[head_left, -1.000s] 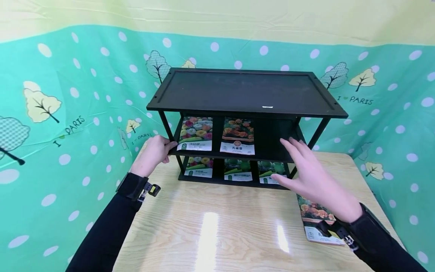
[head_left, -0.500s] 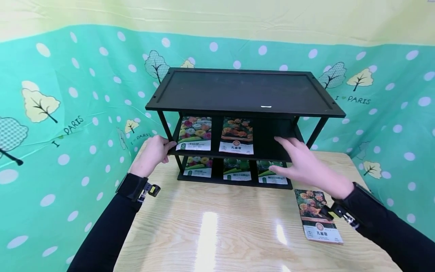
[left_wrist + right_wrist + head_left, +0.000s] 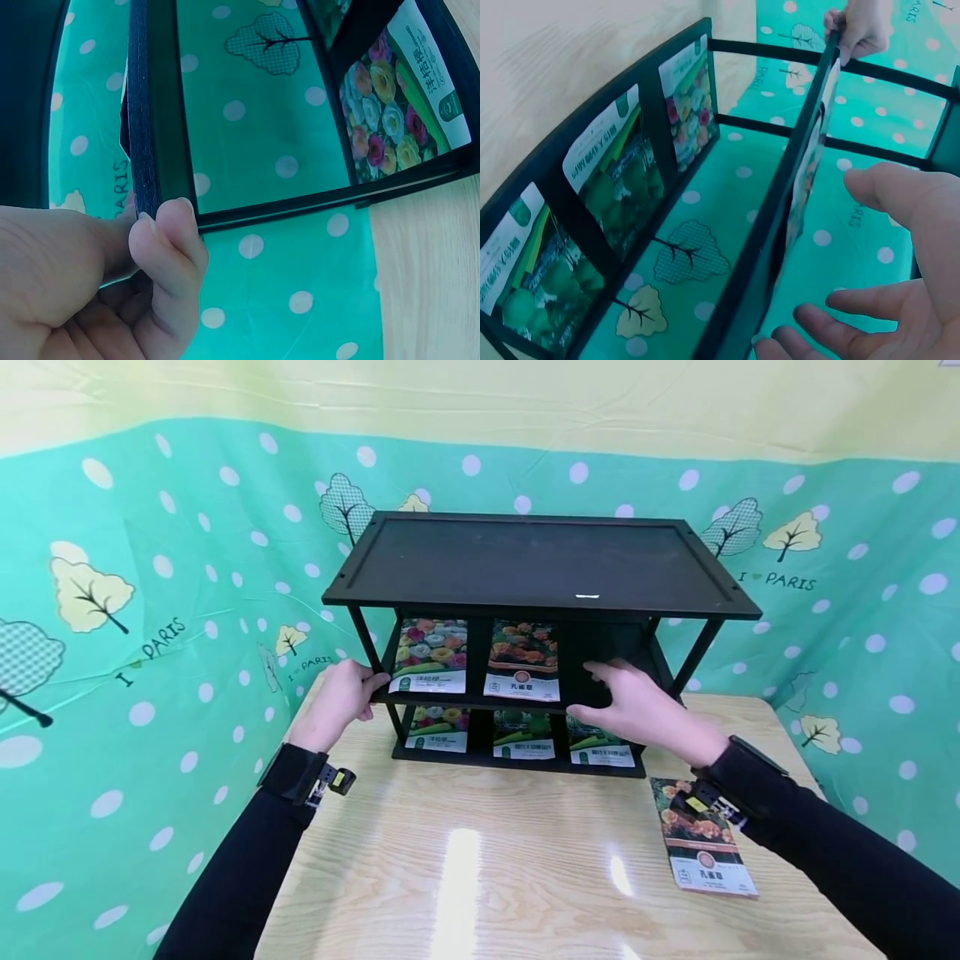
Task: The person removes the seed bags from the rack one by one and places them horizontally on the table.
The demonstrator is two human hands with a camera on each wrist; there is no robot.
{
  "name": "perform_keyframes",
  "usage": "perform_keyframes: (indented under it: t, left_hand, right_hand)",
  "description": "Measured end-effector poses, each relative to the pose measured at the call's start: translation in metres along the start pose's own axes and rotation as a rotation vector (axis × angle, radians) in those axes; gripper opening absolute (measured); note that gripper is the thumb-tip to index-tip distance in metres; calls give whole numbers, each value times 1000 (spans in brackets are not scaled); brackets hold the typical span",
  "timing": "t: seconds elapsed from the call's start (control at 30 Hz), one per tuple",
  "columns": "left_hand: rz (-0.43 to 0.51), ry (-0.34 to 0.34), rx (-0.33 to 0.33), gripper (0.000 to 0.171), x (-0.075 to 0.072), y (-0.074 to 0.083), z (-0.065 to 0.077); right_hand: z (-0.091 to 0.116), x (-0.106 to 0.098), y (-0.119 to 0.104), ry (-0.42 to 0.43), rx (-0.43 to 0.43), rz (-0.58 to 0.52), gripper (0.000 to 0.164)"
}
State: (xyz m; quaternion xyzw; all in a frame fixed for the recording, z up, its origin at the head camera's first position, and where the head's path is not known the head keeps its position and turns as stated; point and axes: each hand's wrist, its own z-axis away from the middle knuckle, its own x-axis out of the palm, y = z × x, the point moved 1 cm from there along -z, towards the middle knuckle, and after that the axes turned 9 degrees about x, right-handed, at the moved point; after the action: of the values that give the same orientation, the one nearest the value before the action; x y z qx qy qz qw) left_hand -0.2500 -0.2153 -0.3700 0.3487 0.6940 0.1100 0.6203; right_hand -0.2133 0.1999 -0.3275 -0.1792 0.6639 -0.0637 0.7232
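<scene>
A black three-tier shelf rack [image 3: 525,564] stands on the table. My left hand [image 3: 337,697] pinches the left end of its middle tier between thumb and fingers; the tier's edge [image 3: 142,112] shows between them in the left wrist view. On that tier lie a rose-patterned seed packet [image 3: 429,656] and, in the middle, an orange-flowered seed packet [image 3: 522,660]. My right hand [image 3: 637,702] reaches over the tier's right part, fingers spread apart and holding nothing. The right wrist view has its thumb [image 3: 881,191] and fingers apart beside the middle tier.
The bottom tier bears a rose-patterned packet [image 3: 437,729] and two green vegetable packets, one in the middle [image 3: 523,735] and one at right [image 3: 600,743]. Another orange-flowered packet [image 3: 708,852] lies on the table [image 3: 375,860], under the right forearm. A patterned curtain [image 3: 150,693] surrounds the table.
My right hand has moved left over the middle tier, towards the orange-flowered packet, its fingers bending a little more. My left hand keeps its grip on the rack.
</scene>
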Motion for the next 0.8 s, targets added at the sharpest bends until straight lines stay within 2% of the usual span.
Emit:
perform_keyframes:
  t: [0.3,0.63,0.8]
  left_hand:
    - [1,-4,3,37,0,0,0]
    - [-7,-17,0,37,0,-2,-2]
    - [-37,-20,-10,38,0,-3,-2]
  right_hand:
    - [-11,13,-4,-28,-1,-41,77]
    - [-23,21,-10,-70,41,-50,79]
    - [-28,23,-13,-120,87,-61,84]
